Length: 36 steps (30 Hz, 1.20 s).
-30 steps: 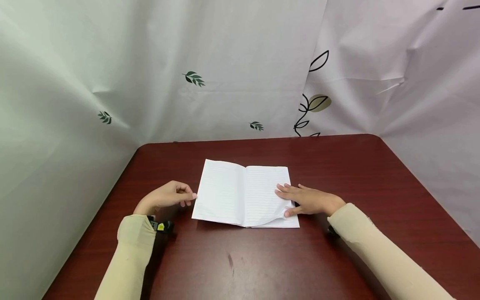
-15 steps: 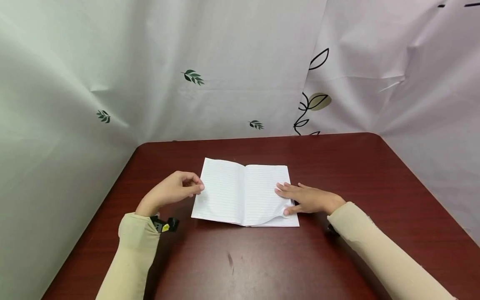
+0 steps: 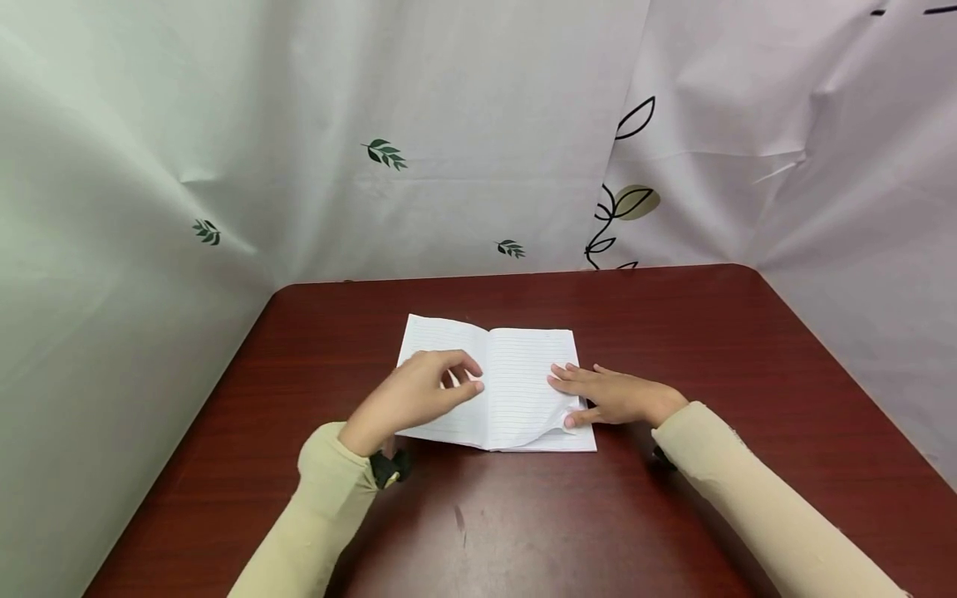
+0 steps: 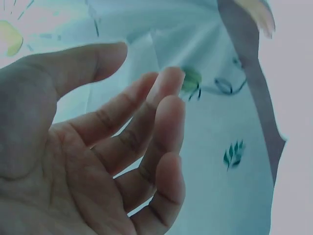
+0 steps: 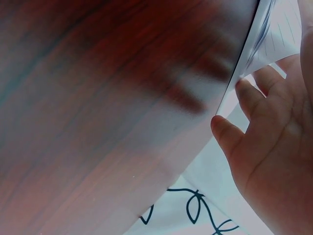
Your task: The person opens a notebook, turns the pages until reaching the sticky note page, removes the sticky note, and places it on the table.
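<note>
Notebook (image 3: pixel 503 390) lies open on the counter (image 3: pixel 478 523), best steadied by light pressure from the right hand (image 3: pixel 616 399), fingers spread on the right page (image 3: pixel 527 365) by its curled corner (image 3: pixel 557 422), while the left hand (image 3: pixel 426 386), loosely bent and empty, hangs over the left page (image 3: pixel 441 334).

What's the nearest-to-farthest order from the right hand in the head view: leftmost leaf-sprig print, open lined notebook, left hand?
1. Open lined notebook: touching the right hand, which rests on its right side.
2. Left hand: across, in front of the notebook's left side.
3. Leaf-sprig print: far left, on the white backdrop.
</note>
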Each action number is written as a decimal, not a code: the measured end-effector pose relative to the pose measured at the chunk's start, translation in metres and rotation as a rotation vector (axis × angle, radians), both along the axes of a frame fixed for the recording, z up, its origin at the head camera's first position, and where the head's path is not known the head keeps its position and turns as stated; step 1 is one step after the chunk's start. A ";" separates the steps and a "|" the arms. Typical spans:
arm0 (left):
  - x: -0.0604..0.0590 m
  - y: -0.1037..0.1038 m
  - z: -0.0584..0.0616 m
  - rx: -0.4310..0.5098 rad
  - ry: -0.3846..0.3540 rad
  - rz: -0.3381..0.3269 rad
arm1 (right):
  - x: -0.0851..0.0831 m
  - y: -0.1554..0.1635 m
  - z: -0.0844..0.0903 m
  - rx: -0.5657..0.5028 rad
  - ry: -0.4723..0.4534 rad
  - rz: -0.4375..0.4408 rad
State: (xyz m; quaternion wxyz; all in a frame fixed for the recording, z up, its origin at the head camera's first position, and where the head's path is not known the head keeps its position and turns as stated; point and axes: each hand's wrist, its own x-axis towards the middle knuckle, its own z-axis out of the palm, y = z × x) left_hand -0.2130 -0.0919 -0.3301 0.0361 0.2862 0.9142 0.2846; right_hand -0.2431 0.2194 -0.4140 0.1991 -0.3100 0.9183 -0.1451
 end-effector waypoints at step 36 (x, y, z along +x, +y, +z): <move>0.001 0.103 -0.057 -0.382 0.073 -0.070 | 0.001 -0.001 -0.001 -0.021 0.045 0.019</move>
